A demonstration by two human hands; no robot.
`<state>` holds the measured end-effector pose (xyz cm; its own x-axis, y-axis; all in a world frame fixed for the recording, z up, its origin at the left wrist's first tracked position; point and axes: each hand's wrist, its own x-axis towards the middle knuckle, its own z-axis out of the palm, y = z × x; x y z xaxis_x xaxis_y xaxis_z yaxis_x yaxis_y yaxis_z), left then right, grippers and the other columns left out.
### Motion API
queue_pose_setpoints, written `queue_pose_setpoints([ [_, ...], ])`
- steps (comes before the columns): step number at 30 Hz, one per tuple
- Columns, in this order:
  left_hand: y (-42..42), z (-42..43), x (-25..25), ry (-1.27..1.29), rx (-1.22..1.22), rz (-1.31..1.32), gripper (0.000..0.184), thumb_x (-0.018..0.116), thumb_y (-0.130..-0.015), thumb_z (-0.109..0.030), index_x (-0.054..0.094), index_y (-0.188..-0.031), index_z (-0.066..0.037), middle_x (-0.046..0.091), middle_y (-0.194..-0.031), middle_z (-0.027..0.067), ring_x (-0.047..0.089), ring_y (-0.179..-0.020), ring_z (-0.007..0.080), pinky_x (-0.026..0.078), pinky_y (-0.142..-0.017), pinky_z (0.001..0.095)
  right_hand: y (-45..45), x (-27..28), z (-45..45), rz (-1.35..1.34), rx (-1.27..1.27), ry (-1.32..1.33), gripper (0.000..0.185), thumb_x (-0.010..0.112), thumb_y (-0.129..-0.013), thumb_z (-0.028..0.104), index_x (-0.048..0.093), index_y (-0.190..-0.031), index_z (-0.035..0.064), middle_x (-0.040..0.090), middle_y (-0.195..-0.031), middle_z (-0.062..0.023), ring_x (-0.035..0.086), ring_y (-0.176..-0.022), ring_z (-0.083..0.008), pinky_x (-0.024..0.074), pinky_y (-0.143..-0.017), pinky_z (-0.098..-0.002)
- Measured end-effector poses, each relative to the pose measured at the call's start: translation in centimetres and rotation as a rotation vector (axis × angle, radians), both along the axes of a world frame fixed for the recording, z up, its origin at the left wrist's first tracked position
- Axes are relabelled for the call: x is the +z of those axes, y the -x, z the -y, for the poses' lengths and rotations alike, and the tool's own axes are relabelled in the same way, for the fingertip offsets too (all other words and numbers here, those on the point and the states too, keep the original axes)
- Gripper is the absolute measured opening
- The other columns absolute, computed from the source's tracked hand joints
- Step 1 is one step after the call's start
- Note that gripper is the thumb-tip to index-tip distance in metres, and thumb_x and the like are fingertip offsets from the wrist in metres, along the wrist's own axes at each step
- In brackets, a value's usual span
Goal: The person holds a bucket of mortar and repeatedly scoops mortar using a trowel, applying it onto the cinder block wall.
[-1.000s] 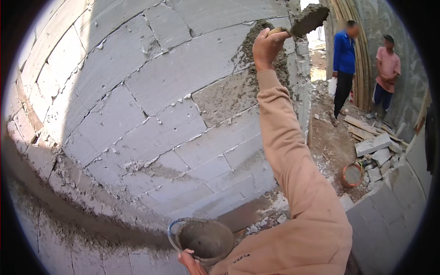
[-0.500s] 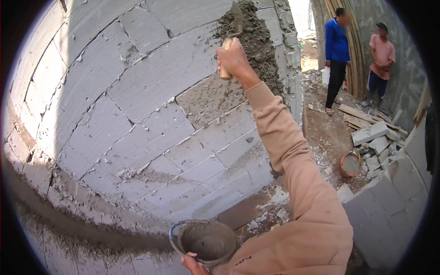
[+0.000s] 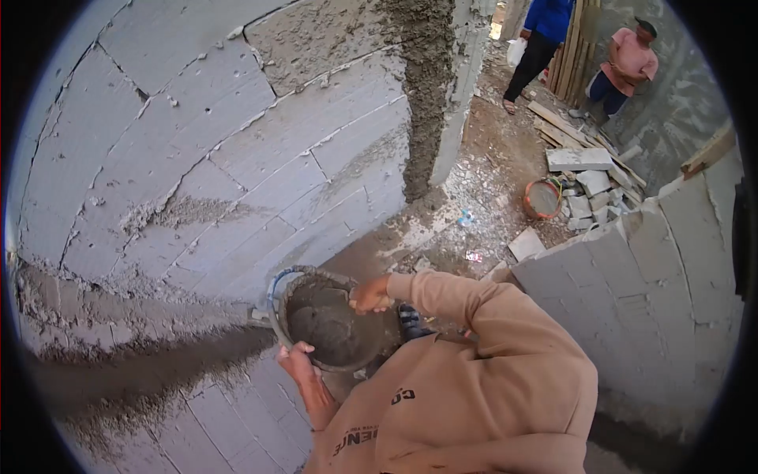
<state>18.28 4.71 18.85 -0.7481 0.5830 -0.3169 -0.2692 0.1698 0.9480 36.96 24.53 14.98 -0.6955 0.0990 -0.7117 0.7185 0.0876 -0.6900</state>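
Note:
A round bucket (image 3: 273,310) with wet grey mortar (image 3: 328,328) in it is held close to my body, against the block wall. My left hand (image 3: 298,365) is closed on its near rim. Over the bucket's right side, my right hand (image 3: 369,295) is wrapped round the wooden handle of a trowel (image 3: 386,302). The trowel's blade is mostly hidden, down at the mortar. A rough vertical band of fresh mortar (image 3: 429,95) runs along the right end of the grey block wall (image 3: 213,134).
Two people stand at the back right, one in a blue top (image 3: 549,17), one in a pink shirt (image 3: 634,57). Near them lie planks (image 3: 557,122), broken blocks (image 3: 580,159) and an orange-rimmed bucket (image 3: 542,199). A low block wall (image 3: 639,268) rises on my right.
My right hand has come down with the trowel from the mortar band high on the wall to the bucket. The view has tilted down. My left hand still grips the bucket.

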Motion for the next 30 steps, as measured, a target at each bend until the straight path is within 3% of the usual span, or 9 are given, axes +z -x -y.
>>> queue_pose_setpoints([
  [1,-0.6,-0.6,1.0,-0.067,-0.037,-0.007,0.064,0.051,-0.053,0.008,0.064,-0.115,0.008,0.067,-0.099,0.0079,0.062,-0.085,0.0186,0.048,-0.075,0.0263,0.7,-1.0,3.4,-0.004,0.003,-0.008,0.023,0.055,-0.082,0.019,0.064,-0.082,-0.0022,0.066,-0.074,-0.0131,0.063,-0.060,-0.0238,0.0523,-0.055,-0.0409],
  [5,2.2,0.6,-0.3,-0.109,-0.294,-0.096,0.059,0.051,-0.057,0.009,0.064,-0.114,0.008,0.068,-0.103,0.0066,0.061,-0.086,0.0159,0.048,-0.077,0.0247,0.8,-0.4,8.8,0.001,0.311,-0.213,0.031,0.052,-0.078,0.021,0.066,-0.065,-0.0046,0.069,-0.069,-0.0199,0.068,-0.063,-0.0325,0.0543,-0.062,-0.0458],
  [7,2.8,1.2,1.6,-0.128,-0.274,-0.051,0.054,0.051,-0.056,0.011,0.068,-0.107,0.010,0.067,-0.106,0.0053,0.060,-0.085,0.0148,0.047,-0.073,0.0244,-0.2,1.6,9.4,0.014,0.127,-0.165,0.020,0.057,-0.077,0.014,0.061,-0.079,-0.0053,0.067,-0.068,-0.0189,0.068,-0.059,-0.0291,0.0539,-0.054,-0.0419],
  [8,3.6,2.0,2.1,-0.082,-0.355,-0.052,0.053,0.053,-0.056,0.012,0.070,-0.106,0.009,0.066,-0.110,0.0051,0.058,-0.079,0.0136,0.046,-0.068,0.0244,-0.3,1.0,10.4,-0.105,-0.007,-0.268,0.021,0.059,-0.078,0.011,0.054,-0.092,-0.0043,0.063,-0.064,-0.0158,0.066,-0.056,-0.0265,0.0509,-0.047,-0.0393],
  [10,3.8,2.7,2.8,-0.085,-0.381,-0.020,0.055,0.054,-0.057,0.011,0.071,-0.110,0.008,0.066,-0.113,0.0063,0.055,-0.073,0.0120,0.045,-0.061,0.0243,0.6,0.1,11.6,0.012,-0.303,-0.175,0.024,0.060,-0.081,0.012,0.050,-0.099,-0.0009,0.059,-0.067,-0.0099,0.061,-0.053,-0.0201,0.0472,-0.041,-0.0346],
  [13,3.7,3.3,3.1,-0.180,-0.379,-0.042,0.057,0.054,-0.058,0.012,0.071,-0.113,0.007,0.067,-0.113,0.0065,0.055,-0.071,0.0107,0.044,-0.057,0.0241,1.4,-2.4,15.6,0.020,-0.598,0.517,0.020,0.057,-0.084,0.011,0.047,-0.100,0.0031,0.053,-0.071,-0.0043,0.052,-0.050,-0.0121,0.0444,-0.039,-0.0280],
  [16,4.9,4.1,2.9,-0.181,-0.416,-0.056,0.058,0.054,-0.059,0.013,0.071,-0.114,0.007,0.067,-0.112,0.0059,0.053,-0.068,0.0100,0.043,-0.054,0.0236,1.1,-3.6,18.5,-0.142,-0.616,1.074,0.017,0.055,-0.086,0.010,0.047,-0.101,0.0060,0.049,-0.075,-0.0018,0.046,-0.049,-0.0080,0.0428,-0.039,-0.0250],
  [24,8.5,7.2,2.2,-0.114,-0.302,0.081,0.053,0.055,-0.058,0.013,0.069,-0.109,0.010,0.066,-0.103,0.0064,0.054,-0.073,0.0111,0.046,-0.062,0.0251,2.3,-2.6,23.0,-0.309,-0.684,1.536,0.023,0.052,-0.086,0.007,0.046,-0.108,0.0031,0.049,-0.078,-0.0041,0.042,-0.044,-0.0057,0.0386,-0.032,-0.0212],
  [30,9.3,7.2,1.0,-0.140,-0.191,0.171,0.055,0.055,-0.056,0.011,0.067,-0.109,0.012,0.064,-0.105,0.0054,0.055,-0.079,0.0117,0.045,-0.065,0.0235,1.9,0.1,20.8,-0.556,-0.704,1.438,0.027,0.049,-0.085,0.009,0.047,-0.112,0.0016,0.049,-0.078,-0.0060,0.041,-0.043,-0.0066,0.0379,-0.031,-0.0219],
])
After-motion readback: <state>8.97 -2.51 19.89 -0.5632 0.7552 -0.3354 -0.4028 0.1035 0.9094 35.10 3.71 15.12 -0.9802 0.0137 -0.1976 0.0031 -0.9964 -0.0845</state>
